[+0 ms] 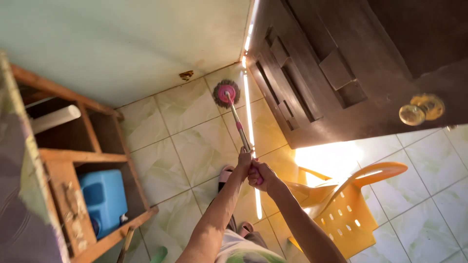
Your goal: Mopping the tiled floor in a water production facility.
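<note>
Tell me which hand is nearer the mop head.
Left. The left hand grips the mop handle higher up, closer to the mop head; the right hand holds the handle's end just behind it, farther away.

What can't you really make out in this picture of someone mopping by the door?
- Mop grip: the left hand and right hand cover the handle's top end.
- Blue container: partly hidden by the wooden shelf.
- Orange plastic chair: washed out by glare, cut off at the bottom edge.
- Feet in slippers: mostly behind the arms.
</note>
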